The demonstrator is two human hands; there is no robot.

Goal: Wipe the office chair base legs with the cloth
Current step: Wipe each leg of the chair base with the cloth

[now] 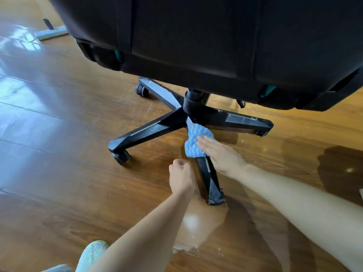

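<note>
A black office chair base point(157, 127) with star-shaped legs stands on a wooden floor under the dark seat point(216, 36). A blue cloth with wavy yellow stripes point(194, 141) is draped over the upper part of the near leg point(209, 179), close to the hub. My right hand point(221, 155) lies flat on the cloth with fingers stretched out, pressing it against that leg. My left hand point(181, 176) hovers just left of the same leg, curled into a loose fist with nothing visible in it.
Castors sit at the leg ends, one at the left point(121, 157) and one further back point(141, 90). A flat mop head point(51, 32) lies on the floor at the back left. A light green slipper point(92, 254) shows at the bottom left. The glossy wooden floor point(59, 114) reflects light.
</note>
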